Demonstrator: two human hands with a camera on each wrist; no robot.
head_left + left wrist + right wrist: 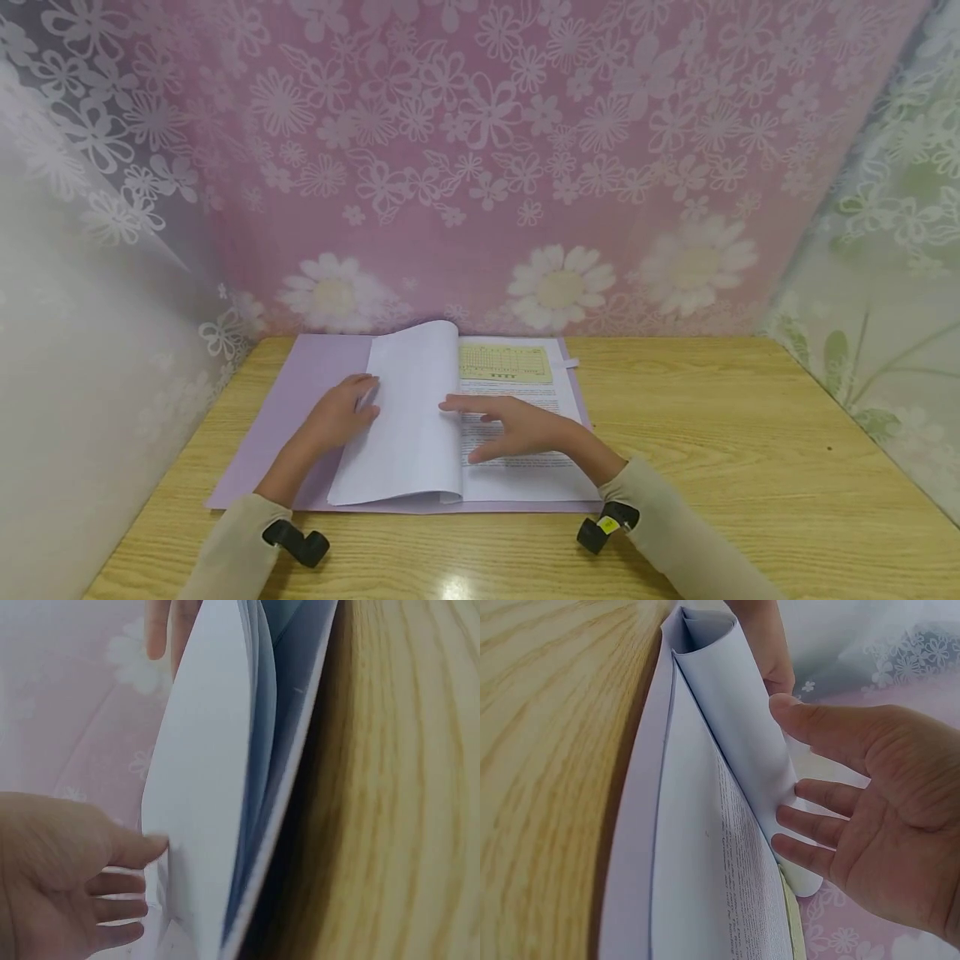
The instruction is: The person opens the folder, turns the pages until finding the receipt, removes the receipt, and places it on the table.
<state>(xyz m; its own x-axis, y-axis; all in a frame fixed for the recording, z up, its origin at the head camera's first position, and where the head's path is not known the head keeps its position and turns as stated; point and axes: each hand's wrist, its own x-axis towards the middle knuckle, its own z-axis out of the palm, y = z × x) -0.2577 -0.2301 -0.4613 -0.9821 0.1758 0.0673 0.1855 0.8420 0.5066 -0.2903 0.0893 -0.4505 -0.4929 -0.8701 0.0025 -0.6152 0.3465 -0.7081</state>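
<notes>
A lilac folder [258,433] lies spread open on the wooden table, holding a stack of paper. White pages [408,442] are turned over to the left and bulge in a rounded fold. My left hand [341,417] is at their left edge. Its thumb rests on the paper in the left wrist view, with the other fingers extended close by. Over the fold, my right hand [525,425] has its fingers spread, fingertips right at the curved paper [735,720] in the right wrist view. Below that hand, a printed page [517,479] carries a yellow chart [506,363] at its top.
A small pale tab [567,363] sticks out at the folder's right edge. Wooden table top [720,450] extends to the right and in front. A pink floral curtain [480,167] hangs behind the table, with pale floral cloth [892,250] at the sides.
</notes>
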